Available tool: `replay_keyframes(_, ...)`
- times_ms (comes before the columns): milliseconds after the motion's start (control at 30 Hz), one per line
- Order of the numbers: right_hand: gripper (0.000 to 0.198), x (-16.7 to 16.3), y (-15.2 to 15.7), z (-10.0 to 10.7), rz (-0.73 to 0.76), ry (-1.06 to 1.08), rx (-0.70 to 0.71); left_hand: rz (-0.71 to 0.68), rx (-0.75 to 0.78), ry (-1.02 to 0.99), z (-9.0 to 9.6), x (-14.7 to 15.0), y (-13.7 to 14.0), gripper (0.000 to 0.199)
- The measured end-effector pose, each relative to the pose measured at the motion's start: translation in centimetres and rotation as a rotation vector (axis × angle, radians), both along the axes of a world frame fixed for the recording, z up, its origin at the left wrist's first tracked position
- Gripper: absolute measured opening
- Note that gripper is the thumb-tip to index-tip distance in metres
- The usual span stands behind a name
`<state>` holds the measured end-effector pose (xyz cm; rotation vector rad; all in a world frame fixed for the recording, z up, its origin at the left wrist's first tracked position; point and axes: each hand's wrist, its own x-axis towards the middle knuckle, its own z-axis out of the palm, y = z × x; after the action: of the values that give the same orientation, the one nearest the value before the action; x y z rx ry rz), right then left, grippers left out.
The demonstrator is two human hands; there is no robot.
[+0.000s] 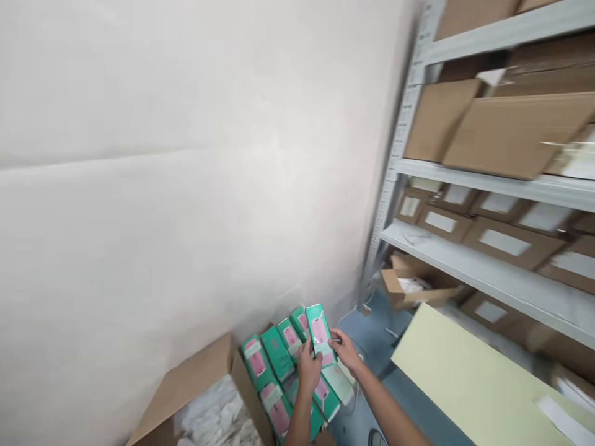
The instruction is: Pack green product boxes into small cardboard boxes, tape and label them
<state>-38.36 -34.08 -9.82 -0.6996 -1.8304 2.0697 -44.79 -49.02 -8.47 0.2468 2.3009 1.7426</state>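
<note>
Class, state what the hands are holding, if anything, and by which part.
A green box, by its lower half: the left hand at its left side, the right hand at its right.

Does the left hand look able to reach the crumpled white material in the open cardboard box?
Probably yes, if freed: the left hand holds a green-and-pink box with the right hand. The open cardboard box leaves the crumpled white material exposed from above.

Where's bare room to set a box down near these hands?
The pale yellow board shows bare surface left of the white paper; so does the blue floor between that board and the right forearm. Crowded: the green boxes below the left hand, and the open carton.
</note>
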Motion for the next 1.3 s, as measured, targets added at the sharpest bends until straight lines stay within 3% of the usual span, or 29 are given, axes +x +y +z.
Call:
replay_keyframes(200,0.054,9.6,5.3,2.9,-0.257,0.039,-0.044,-0.292,0.052,-0.024,2.8,5.8,7.4,0.060)
replay_keyframes(333,0.055,16.5,9.4,3.7,-0.408,0.059,-0.097,-0.422,0.028,-0.026,3.3,10.8,13.6,0.059)
replay_keyframes(467,0.055,24.3,14.2,3.8,-0.581,0.072,-0.094,-0.576,0.053,-0.026,3.4,17.2,20.7,0.048)
replay_keyframes(567,0.054,30.4,17.9,3.3,-0.703,0.036,-0.100,-0.678,0.060,-0.008,3.5,22.7,26.0,0.050)
replay_keyframes(700,0.055,37.7,21.8,2.6,-0.824,-0.004,-0.138,-0.813,-0.071,0.023,4.3,29.2,32.1,0.066)
replay_keyframes(800,0.075,41.7,24.0,2.1,-0.873,-0.030,-0.167,-0.921,-0.179,0.048,4.6,32.3,35.6,0.070)
replay_keyframes(900,0.080,44.0,25.7,1.4,-0.854,-0.054,-0.203,-1.020,-0.183,0.020,3.7,33.8,38.0,0.066)
replay_keyframes(1000,0.067,44.6,26.8,0.3,-0.867,-0.022,-0.203,-1.068,-0.114,-0.077,2.1,34.2,39.4,0.054)
replay_keyframes(1133,0.040,43.5,27.7,-1.8,-0.903,-0.005,-0.163,-1.067,-0.078,-0.248,-0.6,33.9,40.7,0.041)
replay_keyframes(1300,0.041,41.9,28.4,-5.0,-0.946,-0.097,-0.138,-1.089,-0.105,-0.300,-3.4,32.7,42.0,0.046)
